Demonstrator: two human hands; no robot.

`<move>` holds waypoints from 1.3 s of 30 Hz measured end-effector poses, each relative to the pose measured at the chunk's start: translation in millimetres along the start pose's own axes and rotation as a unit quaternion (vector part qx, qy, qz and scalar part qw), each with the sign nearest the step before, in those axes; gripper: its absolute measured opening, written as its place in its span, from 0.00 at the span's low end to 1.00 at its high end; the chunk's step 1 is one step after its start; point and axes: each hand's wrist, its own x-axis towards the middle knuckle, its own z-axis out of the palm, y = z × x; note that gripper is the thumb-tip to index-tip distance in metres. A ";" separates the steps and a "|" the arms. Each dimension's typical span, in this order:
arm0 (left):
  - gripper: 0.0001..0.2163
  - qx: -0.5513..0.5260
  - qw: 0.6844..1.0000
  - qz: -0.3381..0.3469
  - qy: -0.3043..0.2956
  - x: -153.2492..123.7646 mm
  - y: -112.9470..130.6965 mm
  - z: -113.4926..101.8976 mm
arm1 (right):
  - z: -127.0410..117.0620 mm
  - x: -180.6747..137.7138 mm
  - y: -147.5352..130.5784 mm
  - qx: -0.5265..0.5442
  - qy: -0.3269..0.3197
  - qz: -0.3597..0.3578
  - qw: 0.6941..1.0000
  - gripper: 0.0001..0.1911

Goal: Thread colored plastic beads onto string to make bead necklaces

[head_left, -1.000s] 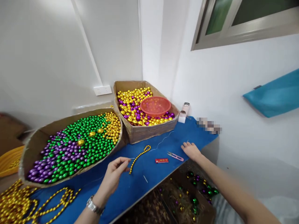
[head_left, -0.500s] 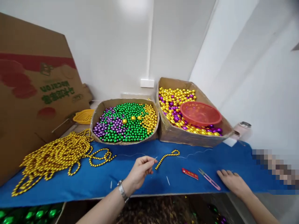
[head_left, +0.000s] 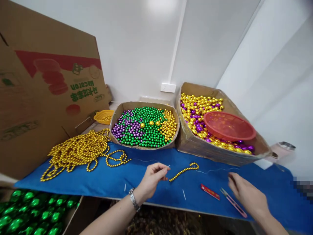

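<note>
My left hand, wearing a metal watch, is closed in a pinch above the blue cloth. A short thin white stick pokes out from its fingertips. Just to its right lies a short strand of gold beads with a looped end. From that loop a fine clear thread runs right across the cloth. My right hand is raised over the cloth near this thread, its fingers bent and slightly apart, with nothing seen in them. Below it lie pink thread snips and a red packet.
A pile of gold bead strands lies left beside a large carton. Behind stand a box of green, purple and gold beads and a box of larger beads with a red basin. A pink flask stands right.
My right hand has lifted from lying flat on the cloth and bent its fingers. My left hand keeps its pinch. The whole view has shifted, with things appearing further right.
</note>
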 end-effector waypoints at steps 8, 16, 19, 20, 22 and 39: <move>0.10 0.075 0.997 0.028 0.011 -4.9 -3.4 -9.5 | -48.1 -10.0 -190.4 0.353 0.017 -0.122 0.927 0.11; 0.09 0.131 0.988 0.076 0.003 -9.1 -3.4 -19.6 | -33.8 -13.8 -215.7 0.390 0.029 -0.124 0.912 0.09; 0.09 0.143 0.985 0.092 0.005 -9.1 -5.2 -20.7 | -33.8 -13.6 -216.4 0.383 0.036 -0.135 0.913 0.09; 0.09 0.148 0.984 0.098 0.006 -9.0 -5.7 -21.1 | -33.4 -13.7 -216.7 0.381 0.039 -0.142 0.913 0.09; 0.09 0.158 0.981 0.109 0.005 -8.8 -6.5 -21.8 | -32.1 -14.0 -217.3 0.380 0.047 -0.152 0.911 0.09; 0.07 0.158 0.980 0.118 0.004 -8.3 -9.1 -24.2 | -27.4 -14.8 -220.5 0.369 0.053 -0.158 0.914 0.10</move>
